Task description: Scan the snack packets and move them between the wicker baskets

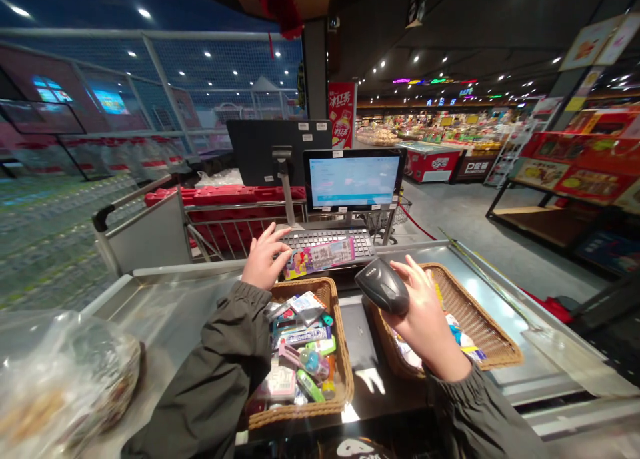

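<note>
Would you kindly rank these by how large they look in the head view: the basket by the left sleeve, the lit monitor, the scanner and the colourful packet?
1. Basket
2. Lit monitor
3. Scanner and colourful packet, left unranked: close in area, the former seemingly nearer the camera.

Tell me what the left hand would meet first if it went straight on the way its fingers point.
Probably the keyboard, just beyond the left hand, though the height between them is unclear in this view.
</note>
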Action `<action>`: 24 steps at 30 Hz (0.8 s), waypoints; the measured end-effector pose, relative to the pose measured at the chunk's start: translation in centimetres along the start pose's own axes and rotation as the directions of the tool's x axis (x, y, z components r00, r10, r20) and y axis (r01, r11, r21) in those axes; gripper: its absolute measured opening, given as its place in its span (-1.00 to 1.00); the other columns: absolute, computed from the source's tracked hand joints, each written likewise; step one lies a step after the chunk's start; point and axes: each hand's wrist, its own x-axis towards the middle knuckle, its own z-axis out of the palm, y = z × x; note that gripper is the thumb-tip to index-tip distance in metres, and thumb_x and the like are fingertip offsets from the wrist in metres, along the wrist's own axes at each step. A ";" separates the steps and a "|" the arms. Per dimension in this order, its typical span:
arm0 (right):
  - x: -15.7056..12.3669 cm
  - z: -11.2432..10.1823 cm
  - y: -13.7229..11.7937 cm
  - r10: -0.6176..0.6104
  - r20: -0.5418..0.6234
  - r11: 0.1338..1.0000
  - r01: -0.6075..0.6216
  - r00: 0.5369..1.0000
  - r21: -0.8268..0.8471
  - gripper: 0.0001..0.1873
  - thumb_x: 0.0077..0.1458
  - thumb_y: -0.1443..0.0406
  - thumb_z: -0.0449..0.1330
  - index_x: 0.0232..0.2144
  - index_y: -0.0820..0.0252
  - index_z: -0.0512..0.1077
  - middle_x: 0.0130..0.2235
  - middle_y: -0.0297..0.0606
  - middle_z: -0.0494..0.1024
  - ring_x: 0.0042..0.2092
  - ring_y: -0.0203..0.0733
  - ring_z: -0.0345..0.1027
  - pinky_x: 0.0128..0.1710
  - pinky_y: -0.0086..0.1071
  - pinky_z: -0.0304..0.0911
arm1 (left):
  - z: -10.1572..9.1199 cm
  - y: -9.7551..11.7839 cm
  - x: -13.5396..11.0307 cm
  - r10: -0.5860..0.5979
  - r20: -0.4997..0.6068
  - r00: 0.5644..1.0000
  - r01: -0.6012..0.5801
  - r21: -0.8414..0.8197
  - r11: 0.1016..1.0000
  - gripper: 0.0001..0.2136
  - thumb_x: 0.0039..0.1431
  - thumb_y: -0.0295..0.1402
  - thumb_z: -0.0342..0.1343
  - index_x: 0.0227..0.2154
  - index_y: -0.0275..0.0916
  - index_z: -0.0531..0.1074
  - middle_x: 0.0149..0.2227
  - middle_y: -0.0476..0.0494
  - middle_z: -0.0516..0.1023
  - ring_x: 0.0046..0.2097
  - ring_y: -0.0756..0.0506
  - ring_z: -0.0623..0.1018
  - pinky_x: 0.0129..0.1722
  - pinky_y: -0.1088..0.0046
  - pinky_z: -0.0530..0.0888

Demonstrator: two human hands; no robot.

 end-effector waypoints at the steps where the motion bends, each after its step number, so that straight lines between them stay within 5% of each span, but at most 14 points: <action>1: 0.0 0.1 0.0 0.002 0.007 1.000 -0.002 1.000 0.001 -0.57 -0.04 0.34 0.18 -0.05 0.17 0.44 0.17 0.01 0.35 0.35 0.33 -0.04 0.22 0.39 -0.06 | -0.1 -0.1 -0.1 -0.004 -0.001 1.000 0.004 0.002 1.000 -0.75 0.22 -0.23 -0.06 -0.47 -0.18 0.43 0.22 -0.18 0.40 0.39 -0.35 0.10 0.21 -0.42 0.00; 11: 0.4 1.2 -1.4 -0.034 0.056 0.998 0.031 0.998 0.061 -0.58 -0.06 0.34 0.17 -0.08 0.17 0.44 0.16 0.00 0.36 0.36 0.31 -0.06 0.24 0.38 -0.10 | -1.7 -2.2 -2.8 -0.057 0.017 0.998 0.056 0.054 0.997 -0.74 0.21 -0.21 -0.05 -0.47 -0.18 0.44 0.21 -0.16 0.42 0.38 -0.32 0.12 0.24 -0.34 0.04; 24: 0.0 4.3 -4.5 -0.135 0.198 0.977 0.096 0.971 0.193 -0.61 -0.08 0.36 0.17 -0.11 0.17 0.45 0.17 0.01 0.36 0.36 0.30 -0.06 0.25 0.40 -0.16 | -4.0 -7.4 -11.1 -0.172 0.176 0.969 0.148 0.140 0.979 -0.71 0.21 -0.20 -0.07 -0.47 -0.17 0.48 0.20 -0.15 0.43 0.37 -0.31 0.14 0.28 -0.18 0.10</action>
